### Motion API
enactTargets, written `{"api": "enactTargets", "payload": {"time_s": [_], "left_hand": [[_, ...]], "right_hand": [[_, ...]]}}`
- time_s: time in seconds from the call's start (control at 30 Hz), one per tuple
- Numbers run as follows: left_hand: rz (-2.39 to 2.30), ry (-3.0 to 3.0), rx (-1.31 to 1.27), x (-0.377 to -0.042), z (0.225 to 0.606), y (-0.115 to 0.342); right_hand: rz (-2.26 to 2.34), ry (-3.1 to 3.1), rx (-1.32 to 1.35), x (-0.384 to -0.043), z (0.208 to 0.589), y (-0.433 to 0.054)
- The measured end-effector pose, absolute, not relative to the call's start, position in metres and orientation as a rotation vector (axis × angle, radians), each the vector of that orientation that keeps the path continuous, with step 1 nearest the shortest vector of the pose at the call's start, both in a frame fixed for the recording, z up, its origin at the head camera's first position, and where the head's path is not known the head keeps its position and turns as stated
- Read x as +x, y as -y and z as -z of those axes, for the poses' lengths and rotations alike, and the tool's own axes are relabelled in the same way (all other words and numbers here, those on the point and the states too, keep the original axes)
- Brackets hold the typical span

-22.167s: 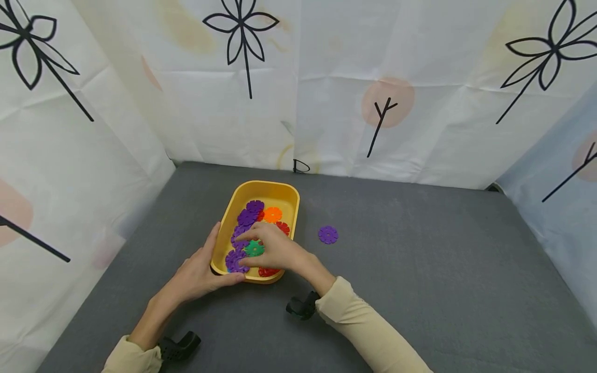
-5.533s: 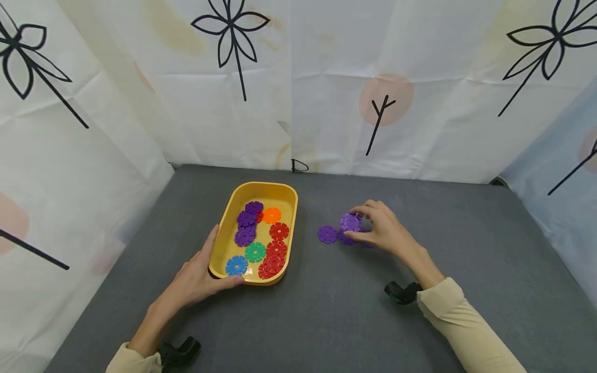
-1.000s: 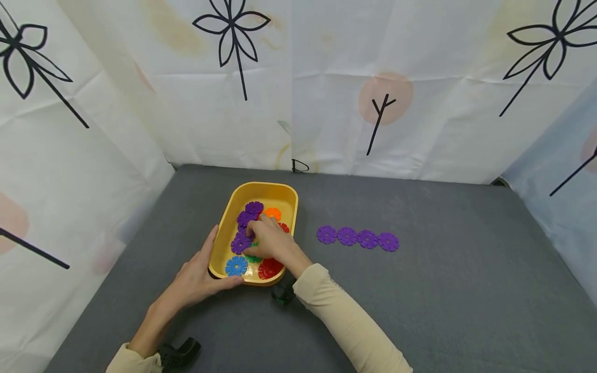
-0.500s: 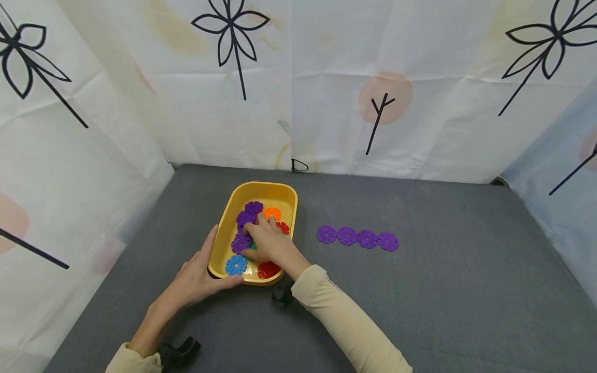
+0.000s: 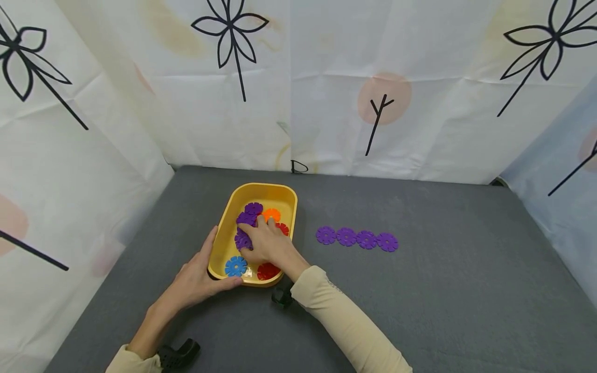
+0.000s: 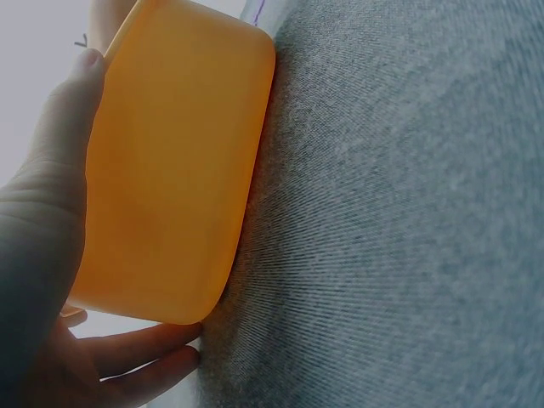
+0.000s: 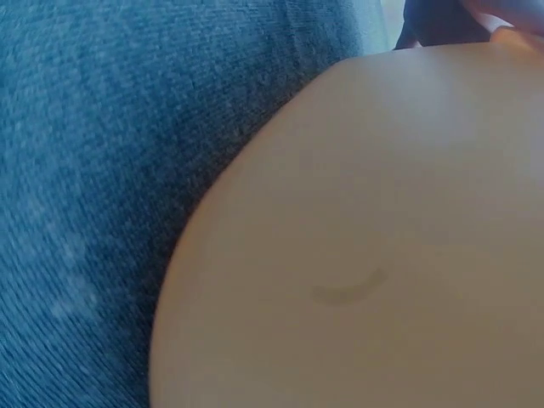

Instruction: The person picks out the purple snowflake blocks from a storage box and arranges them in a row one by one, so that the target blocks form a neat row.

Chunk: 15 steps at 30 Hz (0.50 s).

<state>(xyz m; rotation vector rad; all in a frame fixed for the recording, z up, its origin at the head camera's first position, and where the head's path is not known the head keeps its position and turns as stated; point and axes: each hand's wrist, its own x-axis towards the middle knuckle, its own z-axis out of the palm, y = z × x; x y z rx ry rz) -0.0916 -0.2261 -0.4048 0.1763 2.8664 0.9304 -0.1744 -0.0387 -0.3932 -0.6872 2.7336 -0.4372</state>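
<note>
A yellow plastic tray (image 5: 275, 192) holds several flower-shaped interlocking discs. My left hand (image 5: 198, 274) grips its near left corner, thumb on the front rim and fingers along the side; the left wrist view shows the tray's outer wall (image 6: 174, 161) between thumb and fingers. Inside the tray, my right hand (image 5: 272, 245) has thumb and index finger at opposite edges of a purple disc (image 5: 243, 240), pinching it. More purple discs (image 5: 246, 218) lie just behind. The right wrist view shows mostly the tray wall (image 7: 357, 187), hiding the right fingers.
A row of several purple discs (image 5: 346, 237) lies on the grey table (image 5: 443, 269) right of the tray. Inside the tray are a blue disc (image 5: 236, 266), red discs (image 5: 268, 271) and an orange disc (image 5: 272, 214). A patterned white cloth (image 5: 336, 124) borders the table.
Since the oldest frame, the single purple disc on the table has become a row of several. Lately my right thumb and index finger have closed about a purple disc, shifting it slightly. Left hand stays.
</note>
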Motion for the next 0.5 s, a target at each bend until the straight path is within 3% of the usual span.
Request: {"api": "enactTargets", "payload": {"time_s": [0.5], "left_hand": [[-0.953, -2.872, 0.189, -0.0915, 0.4083, 0.2274]], "right_hand": [[0.541, -2.727, -0.727, -0.1747, 0.3929, 0.0365]]}}
